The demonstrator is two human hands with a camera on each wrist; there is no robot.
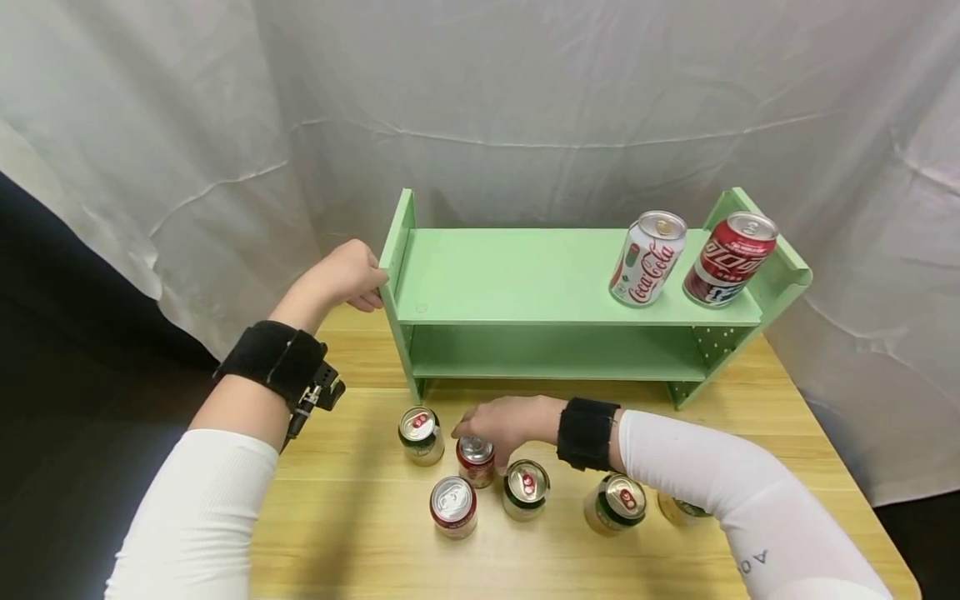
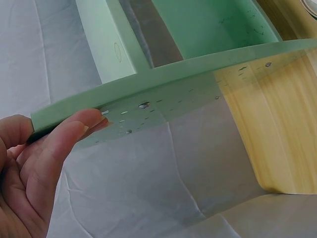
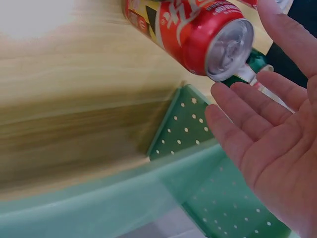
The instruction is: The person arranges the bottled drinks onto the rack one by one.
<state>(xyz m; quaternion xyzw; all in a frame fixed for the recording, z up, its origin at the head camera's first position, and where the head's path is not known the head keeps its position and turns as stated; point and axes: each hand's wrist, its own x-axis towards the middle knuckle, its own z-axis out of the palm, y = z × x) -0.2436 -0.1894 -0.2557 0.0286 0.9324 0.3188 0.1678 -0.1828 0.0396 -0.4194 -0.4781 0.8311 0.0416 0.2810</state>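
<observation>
Left hand [image 1: 341,275] at 9 o'clock of the green shelf [image 1: 525,283], straight fingers [image 2: 74,126] pressed against its side panel. Right hand [image 1: 498,421] spread loosely, just beside a red can [image 1: 476,460] standing on the wooden table [image 1: 360,517], at 6 o'clock of the shelf.

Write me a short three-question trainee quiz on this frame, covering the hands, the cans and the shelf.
1. True or false: the left hand rests on the end panel of the green shelf.
2. How many cans stand on the shelf's top board?
A. one
B. two
C. four
3. Which can is the right hand nearest to, and do its fingers grip it?

Key
1. True; the wrist view shows fingertips on the panel's edge.
2. B: a white can and a red can.
3. The red-topped can on the wooden table; the fingers are spread open, not closed round it.
</observation>
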